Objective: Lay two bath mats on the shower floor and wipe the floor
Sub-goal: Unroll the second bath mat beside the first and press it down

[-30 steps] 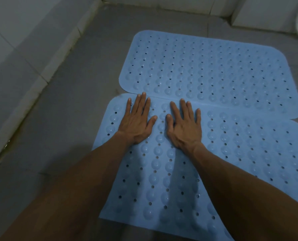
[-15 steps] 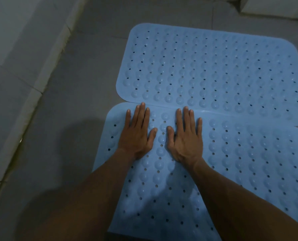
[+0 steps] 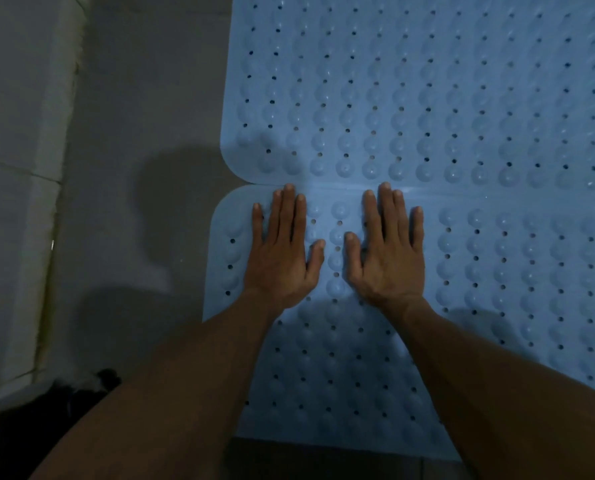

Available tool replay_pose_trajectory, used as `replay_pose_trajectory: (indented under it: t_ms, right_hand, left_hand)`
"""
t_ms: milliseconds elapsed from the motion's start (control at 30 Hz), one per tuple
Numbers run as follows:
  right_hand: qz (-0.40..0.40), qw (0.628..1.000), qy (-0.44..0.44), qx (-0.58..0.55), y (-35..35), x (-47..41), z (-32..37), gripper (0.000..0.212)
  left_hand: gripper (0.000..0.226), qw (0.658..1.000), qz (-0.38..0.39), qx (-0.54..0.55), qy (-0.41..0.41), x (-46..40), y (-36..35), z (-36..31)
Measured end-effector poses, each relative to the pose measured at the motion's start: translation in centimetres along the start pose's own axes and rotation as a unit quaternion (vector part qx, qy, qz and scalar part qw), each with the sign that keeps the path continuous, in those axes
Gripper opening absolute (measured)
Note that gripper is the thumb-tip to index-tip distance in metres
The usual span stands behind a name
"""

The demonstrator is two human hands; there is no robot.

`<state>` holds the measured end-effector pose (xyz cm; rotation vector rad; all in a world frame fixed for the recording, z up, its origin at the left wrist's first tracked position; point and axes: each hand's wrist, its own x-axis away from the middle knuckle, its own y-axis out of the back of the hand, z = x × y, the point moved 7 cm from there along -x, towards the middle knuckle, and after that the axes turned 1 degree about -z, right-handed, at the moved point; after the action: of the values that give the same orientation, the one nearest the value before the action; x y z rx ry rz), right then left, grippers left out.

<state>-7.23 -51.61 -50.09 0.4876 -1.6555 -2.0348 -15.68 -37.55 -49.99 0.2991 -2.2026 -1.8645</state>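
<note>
Two light blue bath mats with bumps and small holes lie flat on the grey shower floor [image 3: 143, 98]. The far mat [image 3: 427, 91] fills the upper right. The near mat [image 3: 518, 271] lies just below it, their long edges meeting. My left hand [image 3: 282, 251] presses palm down on the near mat close to its left end, fingers spread, fingertips at the seam. My right hand [image 3: 386, 251] lies flat beside it, a few centimetres to the right. Neither hand holds anything.
A pale tiled wall [image 3: 19, 168] with a raised base runs down the left side. Bare grey floor lies between the wall and the mats, with my shadow on it. A dark shape [image 3: 46, 410] sits at the lower left.
My view has moved closer and lower over the mats. Both hands stay flat on the near mat at the seam, in much the same spot.
</note>
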Motion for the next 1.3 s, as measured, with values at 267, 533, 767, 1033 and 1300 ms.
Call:
replay_pose_trajectory:
  t_ms: [267, 533, 767, 1033, 1300]
  right_hand:
    - [-0.011, 1.000, 0.000, -0.001, 0.34, 0.01, -0.04, 0.071]
    - [-0.006, 1.000, 0.000, -0.001, 0.37, -0.04, 0.01, 0.072]
    - [-0.004, 1.000, 0.001, -0.014, 0.41, 0.00, -0.06, 0.072]
    - [0.020, 1.000, 0.002, -0.012, 0.13, 0.13, -0.16, 0.071]
    - [0.036, 0.999, 0.012, -0.026, 0.77, 0.27, -0.25, 0.072]
  left_hand:
    - [0.075, 1.000, 0.011, -0.012, 0.002, -0.08, -0.46, 0.06]
    - [0.074, 1.000, -0.004, -0.028, -0.004, 0.07, -0.29, 0.03]
    - [0.075, 1.000, 0.015, -0.021, 0.004, 0.08, -0.47, 0.08]
    - [0.072, 1.000, 0.004, -0.020, 0.005, 0.34, -0.44, -0.01]
    - [0.072, 0.999, 0.020, -0.042, 0.010, 0.40, 0.00, -0.52]
